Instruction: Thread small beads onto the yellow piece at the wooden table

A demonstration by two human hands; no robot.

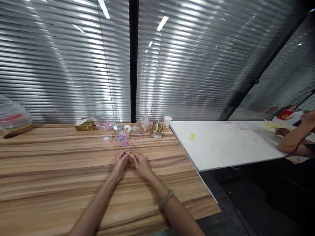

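Over the wood-grain table, my left hand (120,162) and my right hand (142,164) meet at their fingertips. Between them is a small yellow piece (132,155), pinched from both sides. Fingers cover most of it, so its exact kind is hidden. A beaded bracelet (166,197) circles my right forearm. Just beyond my hands lie scattered pastel plastic pieces (131,141), pink, purple and blue. Beside them is a clear bag (122,136) holding more of the same.
Along the back stand a tissue box (86,124), a clear round tub (105,124), its lid (105,137), a crumpled plastic bag (142,124), a gold packet (157,130) and a paper cup (167,121). On the adjoining white table (216,144) sits a yellow bundle (192,136). Another person's arm (295,136) rests far right.
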